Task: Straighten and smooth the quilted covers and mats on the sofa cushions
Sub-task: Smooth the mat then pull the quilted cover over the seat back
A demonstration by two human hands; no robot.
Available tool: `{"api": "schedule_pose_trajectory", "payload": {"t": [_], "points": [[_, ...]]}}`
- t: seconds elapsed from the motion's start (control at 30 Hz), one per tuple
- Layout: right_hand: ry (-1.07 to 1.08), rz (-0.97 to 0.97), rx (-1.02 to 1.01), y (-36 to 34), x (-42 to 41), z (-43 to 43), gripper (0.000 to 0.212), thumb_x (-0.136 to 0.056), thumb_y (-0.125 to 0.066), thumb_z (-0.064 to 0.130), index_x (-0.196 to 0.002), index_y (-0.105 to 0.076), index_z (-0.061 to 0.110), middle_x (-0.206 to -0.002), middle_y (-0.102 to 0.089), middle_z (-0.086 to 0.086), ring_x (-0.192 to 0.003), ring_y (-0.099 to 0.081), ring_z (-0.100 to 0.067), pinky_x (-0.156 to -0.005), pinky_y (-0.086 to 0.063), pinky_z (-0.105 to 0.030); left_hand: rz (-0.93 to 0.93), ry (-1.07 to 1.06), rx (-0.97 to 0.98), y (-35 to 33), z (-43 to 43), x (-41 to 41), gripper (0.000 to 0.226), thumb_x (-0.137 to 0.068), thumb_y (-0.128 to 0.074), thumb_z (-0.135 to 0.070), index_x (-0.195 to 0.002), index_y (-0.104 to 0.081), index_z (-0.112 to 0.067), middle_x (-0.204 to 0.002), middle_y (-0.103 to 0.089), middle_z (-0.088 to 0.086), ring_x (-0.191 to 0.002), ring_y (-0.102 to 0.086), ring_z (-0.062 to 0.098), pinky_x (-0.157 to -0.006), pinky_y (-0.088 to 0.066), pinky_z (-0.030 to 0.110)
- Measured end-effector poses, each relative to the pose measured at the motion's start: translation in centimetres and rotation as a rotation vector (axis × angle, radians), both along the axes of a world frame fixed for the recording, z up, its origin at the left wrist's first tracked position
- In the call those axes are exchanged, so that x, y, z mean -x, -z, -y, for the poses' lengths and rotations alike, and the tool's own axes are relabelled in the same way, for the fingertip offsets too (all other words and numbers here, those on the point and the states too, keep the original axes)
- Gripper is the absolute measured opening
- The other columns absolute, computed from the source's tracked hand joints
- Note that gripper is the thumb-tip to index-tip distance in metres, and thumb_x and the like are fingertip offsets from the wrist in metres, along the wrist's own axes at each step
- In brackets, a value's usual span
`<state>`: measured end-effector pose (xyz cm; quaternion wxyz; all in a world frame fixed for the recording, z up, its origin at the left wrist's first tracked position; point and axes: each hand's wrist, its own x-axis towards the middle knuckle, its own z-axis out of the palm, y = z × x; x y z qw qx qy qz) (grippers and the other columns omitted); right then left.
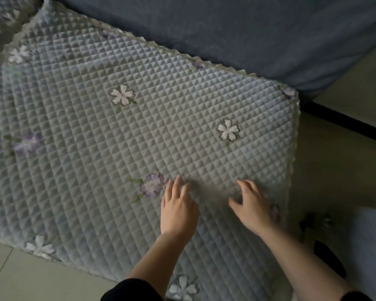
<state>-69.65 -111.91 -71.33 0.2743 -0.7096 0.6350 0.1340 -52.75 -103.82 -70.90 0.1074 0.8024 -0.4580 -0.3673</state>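
Quilted cover point(139, 127) is spread over the sofa point(248, 29) seat and looks mostly flat through the middle and right, so I'd call it well along, but the left part looks wavy and wants a pass, with left hand point(178, 211) and right hand point(254, 209) resting on its near part, fingers spread, pinching nothing.

Your left hand point(178, 210) and right hand point(253, 208) rest side by side on the quilted cover point(121, 137); the sofa back point(226, 33) lies behind it.
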Motion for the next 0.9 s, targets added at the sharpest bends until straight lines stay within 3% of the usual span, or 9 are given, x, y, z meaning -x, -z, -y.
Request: {"api": "schedule_pose_trajectory", "payload": {"t": [0.17, 0.3, 0.43, 0.5, 0.6, 0.73, 0.8, 0.9], "points": [[0.248, -0.025, 0.01, 0.9, 5.4, -1.8, 0.067, -0.087, -0.062, 0.04, -0.144, -0.037, 0.016, -0.148, -0.032, -0.008, -0.133, -0.035, -0.027, -0.108, -0.032, -0.041, 0.011, 0.101, -0.015, 1.2, -2.0, 4.5, 0.056, -0.098, -0.041, -0.026, -0.15, -0.02, -0.027, -0.162, 0.007, -0.001, -0.147, 0.015, 0.022, -0.12, -0.001, 0.038], [0.434, 0.014, 0.0, 1.7, 8.3, -2.5, 0.078, -0.085, -0.064, 0.045, -0.148, -0.028, 0.015, -0.149, -0.03, -0.015, -0.135, -0.03, -0.032, -0.109, -0.028, -0.042, 0.041, 0.031, -0.01, 1.9, -3.7, 7.8, 0.061, -0.099, -0.04, -0.027, -0.153, -0.012, -0.026, -0.161, 0.015, 0.002, -0.145, 0.023, 0.02, -0.117, 0.012, 0.035], [0.737, 0.194, -0.168, 2.4, 10.8, -3.7, 0.096, -0.08, -0.069, 0.049, -0.151, -0.017, 0.008, -0.155, -0.025, -0.015, -0.14, -0.028, -0.031, -0.113, -0.025, -0.038, 0.05, -0.28, -0.094, 2.6, -6.7, 12.4, 0.071, -0.098, -0.043, -0.043, -0.154, -0.002, -0.027, -0.16, 0.02, 0.002, -0.143, 0.027, 0.017, -0.115, 0.017, 0.036], [0.859, 0.268, -0.305, 2.6, 12.0, -4.7, 0.097, -0.078, -0.071, 0.051, -0.149, -0.022, 0.006, -0.152, -0.031, -0.014, -0.138, -0.033, -0.03, -0.112, -0.029, -0.037, 0.055, -0.44, -0.125, 2.8, -8.1, 14.7, 0.083, -0.094, -0.049, -0.048, -0.154, 0.004, -0.024, -0.159, 0.021, 0.004, -0.143, 0.027, 0.016, -0.116, 0.017, 0.037], [0.868, 0.262, -0.546, 2.5, 14.4, -6.6, 0.1, -0.065, -0.071, 0.067, -0.143, -0.036, 0.014, -0.142, -0.045, -0.008, -0.127, -0.046, -0.03, -0.104, -0.041, -0.047, 0.049, -0.795, -0.202, 2.5, -9.5, 17.9, 0.1, -0.087, -0.057, -0.056, -0.153, 0.011, -0.022, -0.159, 0.021, 0.01, -0.146, 0.02, 0.023, -0.118, 0.01, 0.048], [0.886, 0.323, -0.71, 3.2, 15.8, -7.8, 0.071, -0.057, -0.07, 0.076, -0.112, -0.059, 0.032, -0.119, -0.061, 0.004, -0.108, -0.058, -0.024, -0.092, -0.049, -0.054, -0.094, -1.332, -0.258, 2.5, -9.5, 19.4, 0.116, -0.074, -0.068, -0.064, -0.149, 0.017, -0.039, -0.159, 0.015, 0.017, -0.147, 0.002, 0.037, -0.116, -0.007, 0.055], [0.918, 0.356, -0.728, 4.3, 16.2, -8.4, 0.097, -0.042, -0.071, 0.085, -0.122, -0.056, 0.031, -0.124, -0.061, 0.004, -0.111, -0.059, -0.024, -0.095, -0.049, -0.052, -0.2, -1.506, -0.204, 2.7, -9.8, 19.9, 0.121, -0.066, -0.073, -0.067, -0.142, 0.02, -0.053, -0.156, 0.002, 0.022, -0.143, -0.015, 0.043, -0.114, -0.02, 0.058], [1.025, 0.442, -0.733, 6.3, 15.9, -8.8, 0.13, -0.029, -0.06, 0.097, -0.141, -0.041, 0.034, -0.143, -0.047, 0.004, -0.128, -0.048, -0.026, -0.105, -0.039, -0.054, -0.169, -1.525, -0.188, 3.3, -10.2, 20.0, 0.123, -0.06, -0.073, -0.072, -0.141, 0.018, -0.056, -0.147, -0.013, 0.024, -0.135, -0.027, 0.045, -0.113, -0.025, 0.055]]}}
